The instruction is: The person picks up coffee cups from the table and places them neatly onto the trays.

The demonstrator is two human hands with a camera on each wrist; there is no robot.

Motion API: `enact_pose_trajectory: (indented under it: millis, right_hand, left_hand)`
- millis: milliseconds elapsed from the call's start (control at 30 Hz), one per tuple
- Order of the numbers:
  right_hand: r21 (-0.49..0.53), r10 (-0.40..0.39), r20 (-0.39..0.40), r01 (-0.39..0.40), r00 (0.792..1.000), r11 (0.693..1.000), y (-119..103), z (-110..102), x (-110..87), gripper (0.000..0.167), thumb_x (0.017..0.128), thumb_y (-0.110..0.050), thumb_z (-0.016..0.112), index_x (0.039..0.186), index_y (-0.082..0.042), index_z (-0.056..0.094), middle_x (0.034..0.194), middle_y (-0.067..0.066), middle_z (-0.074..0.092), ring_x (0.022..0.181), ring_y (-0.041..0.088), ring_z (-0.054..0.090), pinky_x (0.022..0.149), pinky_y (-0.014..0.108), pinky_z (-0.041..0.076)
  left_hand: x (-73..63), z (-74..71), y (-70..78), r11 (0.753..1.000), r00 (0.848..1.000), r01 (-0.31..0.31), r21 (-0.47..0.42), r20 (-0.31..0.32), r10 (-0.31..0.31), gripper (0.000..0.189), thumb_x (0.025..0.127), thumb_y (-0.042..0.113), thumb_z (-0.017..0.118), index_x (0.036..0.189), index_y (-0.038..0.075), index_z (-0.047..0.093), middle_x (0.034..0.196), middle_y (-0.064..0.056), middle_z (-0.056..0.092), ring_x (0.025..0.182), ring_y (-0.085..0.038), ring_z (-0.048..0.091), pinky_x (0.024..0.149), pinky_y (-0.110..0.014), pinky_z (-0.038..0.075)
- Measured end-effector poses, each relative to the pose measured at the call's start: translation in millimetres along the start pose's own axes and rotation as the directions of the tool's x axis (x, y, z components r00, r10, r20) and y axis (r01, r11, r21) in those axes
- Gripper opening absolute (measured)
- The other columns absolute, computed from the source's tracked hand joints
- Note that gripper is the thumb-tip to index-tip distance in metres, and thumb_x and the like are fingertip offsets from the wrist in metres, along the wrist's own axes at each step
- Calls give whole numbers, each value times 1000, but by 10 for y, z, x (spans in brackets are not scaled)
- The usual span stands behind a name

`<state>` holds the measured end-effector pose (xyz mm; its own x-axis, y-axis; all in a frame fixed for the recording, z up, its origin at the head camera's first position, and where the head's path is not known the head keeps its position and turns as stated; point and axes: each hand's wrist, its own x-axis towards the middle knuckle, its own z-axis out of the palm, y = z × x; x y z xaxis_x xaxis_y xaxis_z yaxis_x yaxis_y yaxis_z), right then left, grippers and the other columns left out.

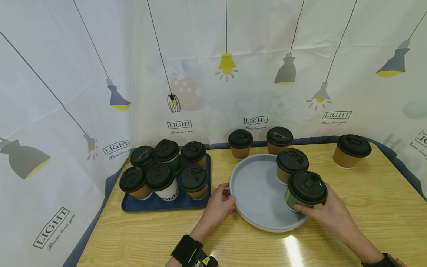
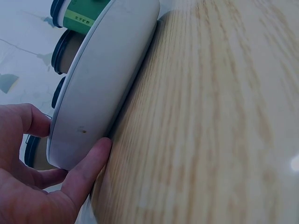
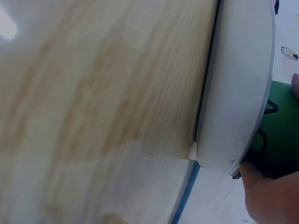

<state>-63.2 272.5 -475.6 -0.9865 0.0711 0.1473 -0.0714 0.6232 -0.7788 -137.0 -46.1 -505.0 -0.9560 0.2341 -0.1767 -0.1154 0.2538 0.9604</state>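
Observation:
My right hand (image 1: 333, 211) grips a green paper cup (image 1: 293, 198) with a black lid, thumb on its near side. The cup stands upright within the right part of a round grey tray (image 1: 257, 189). Just behind it on the tray is a brown cup (image 1: 282, 174), also black-lidded. At the tray's left edge, my left hand (image 1: 218, 204) holds the rim. In the left wrist view its thumb (image 2: 96, 156) lies low along the pale side wall, and a bent finger (image 2: 37, 122) touches the upper rim. The right wrist view shows the green cup (image 3: 280, 130) against the tray's edge.
Left of the round tray, a dark blue rectangular tray (image 1: 150, 207) carries several lidded cups, brown, green and white. Two brown cups, one left (image 1: 240, 148) and one right (image 1: 277, 148), stand behind the round tray. Another brown cup (image 1: 348, 157) is at the far right. A printed curtain (image 1: 207, 100) backs the table.

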Motion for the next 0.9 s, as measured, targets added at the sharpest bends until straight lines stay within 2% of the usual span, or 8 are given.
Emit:
enact_pose_trajectory:
  millis: [67,133,300,400,633,767,800,900]
  right_hand:
    - [-13,13,2,-13,1000,1000,-3,-4,5,101,76,-34,95,152,2,39,141,29,53,128,48,52,98,63,46]
    - [-20,24,11,-24,1000,1000,-3,-8,12,103,76,-36,94,153,2,38,141,30,52,130,52,49,98,70,42]
    - [-29,34,36,-33,999,999,-5,-14,29,103,78,-39,92,154,3,36,142,30,51,130,52,50,99,70,43]
    - [-12,32,48,-32,998,999,-11,-13,40,103,79,-38,92,155,3,35,143,30,51,130,51,50,100,70,43]
    - [34,25,56,-27,998,999,3,-12,37,104,79,-34,93,155,3,33,143,29,49,131,49,50,101,69,42]
    - [66,59,78,-64,995,996,13,-38,-14,113,79,-30,93,158,8,21,150,36,38,135,55,42,106,70,38]
    - [71,68,83,-74,994,995,11,-53,-35,116,80,-30,92,160,8,17,152,37,34,137,57,40,108,69,37]
    - [71,91,96,-98,991,993,8,-107,-115,119,84,-31,89,162,6,7,158,39,25,141,58,33,119,33,35]
  left_hand:
    - [-4,-1,1,1000,1000,-4,3,1,4,63,94,16,61,153,2,43,125,-15,56,104,-24,64,73,-34,62]
    - [-5,-5,2,1000,1000,-12,6,7,12,65,94,15,60,156,3,40,125,-15,55,104,-25,64,73,-34,62]
    - [-19,-33,0,997,996,-71,21,51,70,75,96,15,58,165,16,27,122,-16,52,97,-24,64,73,-36,63]
    - [-28,-46,-3,995,994,-92,33,65,90,76,98,15,58,166,23,26,121,-16,51,93,-22,64,73,-37,63]
    - [-21,-47,-6,995,993,-93,46,78,90,74,98,15,57,166,21,27,122,-17,50,92,-22,65,73,-36,63]
    - [-17,-43,-8,990,988,-126,70,100,119,74,99,14,55,166,15,24,120,-17,53,90,-21,65,72,-34,62]
    - [-20,-41,-7,987,986,-138,80,104,129,74,98,13,55,166,12,24,120,-17,54,90,-20,65,71,-34,62]
    - [-56,-42,9,971,983,-171,166,98,156,74,97,14,56,164,8,25,118,-15,54,91,-18,62,73,-32,59]
